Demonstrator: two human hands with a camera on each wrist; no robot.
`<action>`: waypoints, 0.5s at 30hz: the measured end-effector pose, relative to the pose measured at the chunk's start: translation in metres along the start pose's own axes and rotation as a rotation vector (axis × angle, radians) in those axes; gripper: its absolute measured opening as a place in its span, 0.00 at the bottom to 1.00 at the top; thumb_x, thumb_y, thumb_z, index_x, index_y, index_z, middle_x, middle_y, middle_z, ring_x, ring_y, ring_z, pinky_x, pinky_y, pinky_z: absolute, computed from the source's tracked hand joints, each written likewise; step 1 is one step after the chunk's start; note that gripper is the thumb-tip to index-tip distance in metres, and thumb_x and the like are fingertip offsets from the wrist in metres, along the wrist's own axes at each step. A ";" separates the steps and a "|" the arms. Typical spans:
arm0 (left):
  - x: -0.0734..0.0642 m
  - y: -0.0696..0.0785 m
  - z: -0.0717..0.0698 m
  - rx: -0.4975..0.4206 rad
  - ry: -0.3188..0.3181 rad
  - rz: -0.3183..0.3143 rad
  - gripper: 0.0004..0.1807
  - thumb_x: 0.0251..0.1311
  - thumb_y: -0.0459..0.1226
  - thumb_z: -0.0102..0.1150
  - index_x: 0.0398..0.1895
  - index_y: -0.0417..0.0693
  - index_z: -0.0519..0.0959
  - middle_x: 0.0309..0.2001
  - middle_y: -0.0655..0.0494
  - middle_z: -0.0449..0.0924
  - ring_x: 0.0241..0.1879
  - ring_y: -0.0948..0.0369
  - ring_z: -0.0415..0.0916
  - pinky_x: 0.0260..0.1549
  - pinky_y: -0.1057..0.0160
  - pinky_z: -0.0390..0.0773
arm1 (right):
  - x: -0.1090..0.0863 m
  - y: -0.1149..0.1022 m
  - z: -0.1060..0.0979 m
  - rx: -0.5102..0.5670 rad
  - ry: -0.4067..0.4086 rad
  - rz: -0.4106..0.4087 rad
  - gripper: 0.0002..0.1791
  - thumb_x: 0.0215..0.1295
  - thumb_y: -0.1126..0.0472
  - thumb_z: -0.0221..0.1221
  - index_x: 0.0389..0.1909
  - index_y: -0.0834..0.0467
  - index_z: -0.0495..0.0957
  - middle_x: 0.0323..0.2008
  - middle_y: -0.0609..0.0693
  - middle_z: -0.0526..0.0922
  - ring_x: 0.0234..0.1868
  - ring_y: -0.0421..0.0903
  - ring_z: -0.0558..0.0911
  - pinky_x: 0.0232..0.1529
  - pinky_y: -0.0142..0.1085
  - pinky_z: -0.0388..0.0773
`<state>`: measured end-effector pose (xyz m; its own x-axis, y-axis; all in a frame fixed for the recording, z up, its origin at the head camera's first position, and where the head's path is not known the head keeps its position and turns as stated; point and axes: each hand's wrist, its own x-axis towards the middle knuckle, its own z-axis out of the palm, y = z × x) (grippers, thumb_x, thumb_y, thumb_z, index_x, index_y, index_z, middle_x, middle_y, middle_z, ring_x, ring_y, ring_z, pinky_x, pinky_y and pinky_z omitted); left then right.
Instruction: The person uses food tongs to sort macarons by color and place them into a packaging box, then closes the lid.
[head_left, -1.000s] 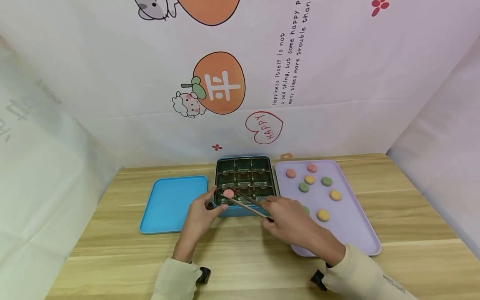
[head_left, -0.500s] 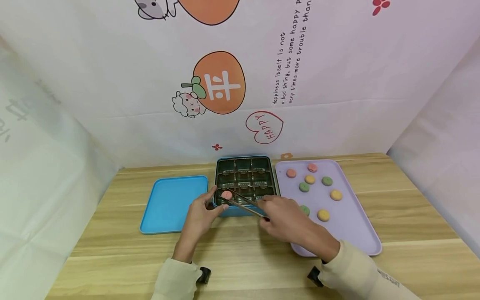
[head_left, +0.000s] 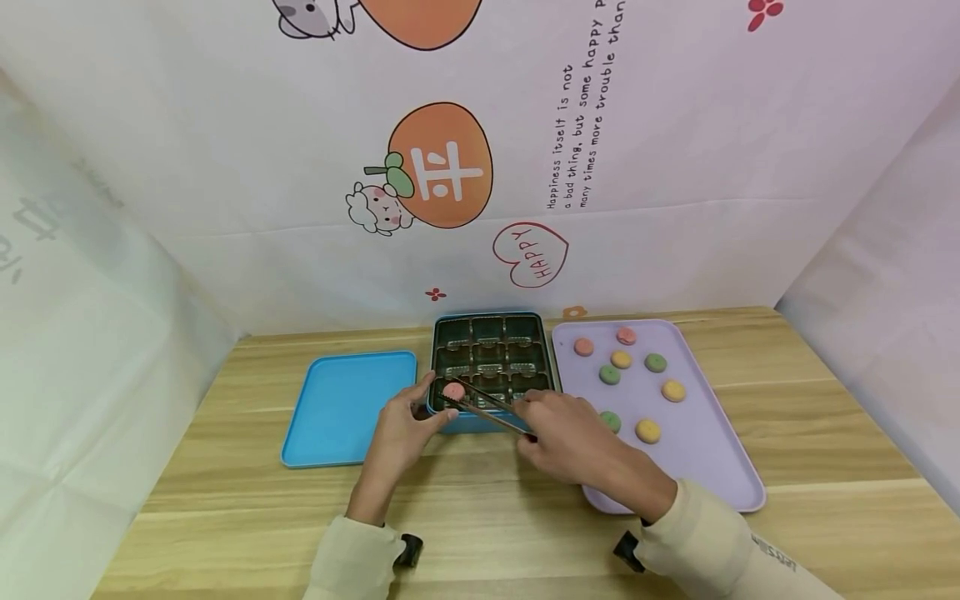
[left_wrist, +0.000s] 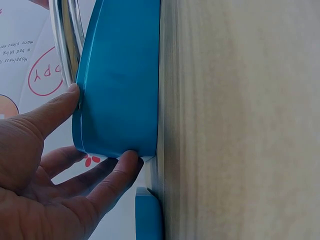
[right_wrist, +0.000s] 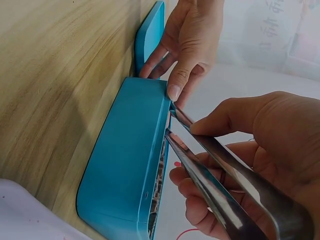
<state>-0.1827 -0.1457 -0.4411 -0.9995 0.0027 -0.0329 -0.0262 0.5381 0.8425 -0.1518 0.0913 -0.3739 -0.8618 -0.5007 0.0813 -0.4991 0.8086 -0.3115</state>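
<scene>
My left hand [head_left: 397,433] holds the front left corner of a blue box [left_wrist: 120,80], thumb on the front rim and fingers along the side. Inside the box is a dark clear-plastic insert [head_left: 488,358] split into several compartments. My right hand [head_left: 570,437] grips metal tongs [right_wrist: 220,156], which reach over the front rim from the right. Between the tong tips, in the front left compartment, sits a pink macaron [head_left: 453,391]. From the right wrist view, the tong tips are at the rim close to my left thumb, and the macaron is mostly hidden.
A lilac tray [head_left: 708,467] to the right of the box carries several pink, yellow and green macarons, spread out. Left of the box lies a flat blue lid [head_left: 345,408]. A printed cloth [head_left: 300,275] hangs behind the wooden table [head_left: 225,500].
The pink macaron has moved slightly left and down into the front left compartment. My right hand with the tongs has shifted a little left. The left hand keeps its place.
</scene>
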 end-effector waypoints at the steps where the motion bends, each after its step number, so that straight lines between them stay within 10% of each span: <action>1: 0.000 0.000 0.000 -0.002 0.001 0.002 0.41 0.64 0.42 0.74 0.79 0.50 0.68 0.76 0.38 0.67 0.33 0.56 0.72 0.26 0.62 0.70 | 0.000 0.000 0.000 -0.002 -0.001 0.001 0.19 0.63 0.67 0.64 0.55 0.67 0.86 0.53 0.63 0.87 0.38 0.51 0.85 0.24 0.38 0.72; 6: -0.001 0.000 0.000 0.005 0.003 0.006 0.41 0.64 0.43 0.74 0.79 0.51 0.68 0.77 0.38 0.66 0.50 0.46 0.79 0.37 0.55 0.78 | 0.001 0.000 -0.001 -0.009 -0.014 0.014 0.20 0.63 0.67 0.65 0.55 0.68 0.86 0.51 0.62 0.87 0.35 0.49 0.83 0.24 0.39 0.73; 12: 0.000 0.001 0.000 0.012 0.003 0.004 0.41 0.64 0.43 0.74 0.79 0.51 0.69 0.76 0.37 0.67 0.38 0.52 0.74 0.31 0.60 0.71 | 0.002 0.000 -0.002 -0.019 -0.026 0.018 0.19 0.63 0.67 0.65 0.55 0.68 0.86 0.50 0.62 0.87 0.37 0.52 0.85 0.25 0.40 0.75; 15: -0.001 0.001 0.000 0.019 0.005 0.005 0.40 0.64 0.43 0.74 0.79 0.52 0.69 0.76 0.38 0.67 0.50 0.49 0.79 0.38 0.57 0.76 | 0.002 0.000 -0.002 -0.022 -0.030 0.019 0.19 0.63 0.66 0.65 0.55 0.68 0.86 0.49 0.62 0.87 0.37 0.52 0.85 0.25 0.41 0.75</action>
<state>-0.1821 -0.1455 -0.4406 -0.9997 0.0010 -0.0259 -0.0210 0.5537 0.8325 -0.1540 0.0905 -0.3718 -0.8681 -0.4942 0.0470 -0.4851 0.8243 -0.2920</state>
